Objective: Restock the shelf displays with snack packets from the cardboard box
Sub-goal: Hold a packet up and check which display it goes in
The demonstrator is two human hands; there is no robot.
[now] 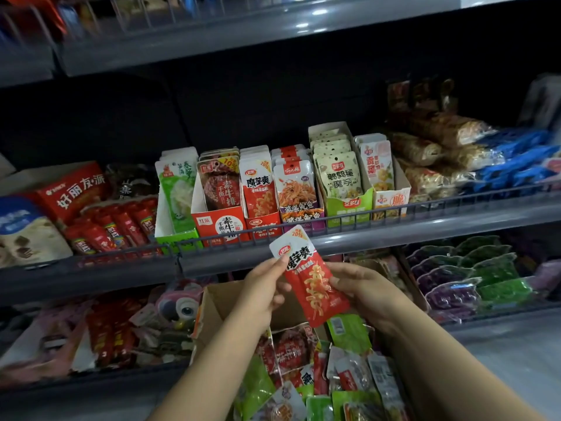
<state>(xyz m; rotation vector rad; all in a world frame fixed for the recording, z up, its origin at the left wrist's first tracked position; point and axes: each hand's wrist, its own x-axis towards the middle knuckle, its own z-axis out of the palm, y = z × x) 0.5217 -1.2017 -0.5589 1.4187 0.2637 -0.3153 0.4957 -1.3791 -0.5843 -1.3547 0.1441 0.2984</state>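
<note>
Head view: both hands (264, 288) pinch a red 魔芋爽 packet (309, 278) marked 20%.

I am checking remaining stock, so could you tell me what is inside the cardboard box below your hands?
The cardboard box holds loose snack packets, red, green and white, piled on one another. Its bottom and any lower packets are covered, and the forearms hide part.

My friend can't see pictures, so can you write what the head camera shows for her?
Two hands, left hand and right hand, hold a red snack packet above an open cardboard box of mixed packets. Behind it, a shelf holds display boxes, including a matching red row.
</note>
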